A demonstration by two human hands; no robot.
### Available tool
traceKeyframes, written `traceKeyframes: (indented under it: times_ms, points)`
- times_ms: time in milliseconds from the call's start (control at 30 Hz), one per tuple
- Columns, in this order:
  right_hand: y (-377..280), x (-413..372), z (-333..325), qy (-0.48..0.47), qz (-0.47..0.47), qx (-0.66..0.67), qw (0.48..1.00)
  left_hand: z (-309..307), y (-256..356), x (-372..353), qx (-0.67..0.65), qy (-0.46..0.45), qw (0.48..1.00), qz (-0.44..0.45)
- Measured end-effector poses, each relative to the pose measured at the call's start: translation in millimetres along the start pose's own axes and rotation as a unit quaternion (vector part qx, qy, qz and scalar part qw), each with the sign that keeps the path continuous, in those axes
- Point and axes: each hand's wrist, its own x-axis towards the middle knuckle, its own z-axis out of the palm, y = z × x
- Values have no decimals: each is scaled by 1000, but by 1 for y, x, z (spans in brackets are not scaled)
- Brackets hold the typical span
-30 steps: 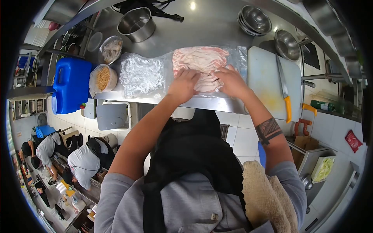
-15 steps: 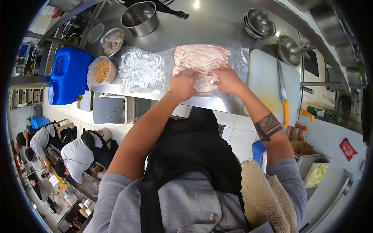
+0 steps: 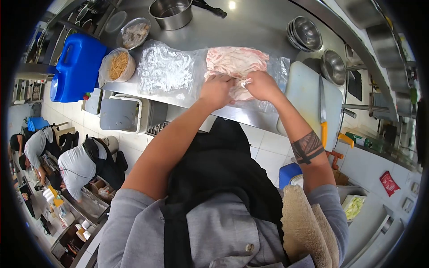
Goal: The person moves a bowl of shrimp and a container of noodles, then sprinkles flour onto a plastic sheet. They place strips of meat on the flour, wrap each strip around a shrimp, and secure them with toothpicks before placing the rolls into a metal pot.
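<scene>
Pale pink raw meat lies spread on clear plastic at the steel table's front edge. My left hand rests on its left lower part, fingers curled on the meat. At the right lower part, my right hand pinches a bit of the meat, fingers closed. Left of the meat is a plastic sheet covered with white powder. A white cutting board lies to the right, with an orange-handled knife on it.
Blue jug, tub of shredded food, bowl with plastic-wrapped food and steel pot stand left and back. Stacked steel bowls and another bowl sit right. Co-workers bend over a counter far left.
The view has shifted and turned slightly. My right hand has drawn in closer to my left hand, and its fingers are now pinched on the meat.
</scene>
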Motion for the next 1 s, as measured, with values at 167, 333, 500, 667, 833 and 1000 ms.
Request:
traceKeyframes:
  times_ms: [167,333,500,667,833,1000]
  points:
    - [-10,-1,-10,11,-28,48,998,7,-7,-3,-13,14,1000,5]
    - [-8,8,-9,13,-51,52,997,13,-13,-2,-40,41,998,8]
    - [-26,1,-26,-2,-30,91,995,14,-17,-1,-71,43,997,-5]
    - [-27,-2,-43,9,-26,134,991,1,-22,6,-134,-2,991,-24]
    - [-25,-4,-55,0,-4,208,978,0,-22,11,-174,21,981,-84]
    - [-19,-11,-72,19,9,308,951,14,-29,13,-134,105,985,-20]
